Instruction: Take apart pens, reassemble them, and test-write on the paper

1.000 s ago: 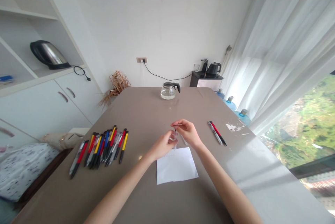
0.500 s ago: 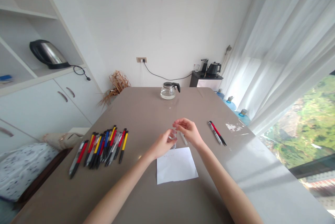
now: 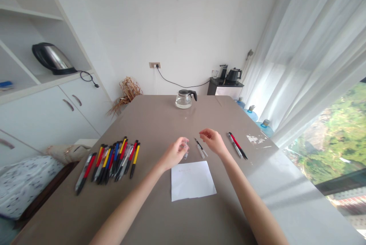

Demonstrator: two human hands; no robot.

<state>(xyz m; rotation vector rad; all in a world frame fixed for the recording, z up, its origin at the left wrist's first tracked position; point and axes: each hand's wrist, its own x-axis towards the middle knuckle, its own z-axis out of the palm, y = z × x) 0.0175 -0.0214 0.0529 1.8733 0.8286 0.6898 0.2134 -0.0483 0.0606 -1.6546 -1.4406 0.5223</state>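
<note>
Left hand: my left hand [image 3: 173, 154] pinches a short clear tube [image 3: 185, 149] between thumb and fingertips, holding it roughly upright just above the table [image 3: 160, 123].
Right hand: my right hand [image 3: 214, 142] hovers low over the table, fingers loosely curled with thumb and forefinger close together; I cannot tell whether anything small sits between them.
Gap: the two hands are apart, with loose pen parts [image 3: 201, 148] lying on the table between them, nearer my right fingertips.
Pen parts: thin pieces, one with a dark tip, lying side by side at a slant; too small to tell more.
Paper: a white sheet [image 3: 193, 181] lies flat just on my side of both hands, between my forearms.
Right of my hand: two pens [image 3: 237, 145], one red and black, one pale, lie together just beyond my right wrist.
Left of my hand: a row of many pens [image 3: 111, 159], red, yellow, blue and black, lies well apart from the tube.
Far end: a glass pot [image 3: 185, 99] with a black handle stands near the far table edge.
Shelf: a kettle [image 3: 53, 58] sits on the shelf at the left.
</note>
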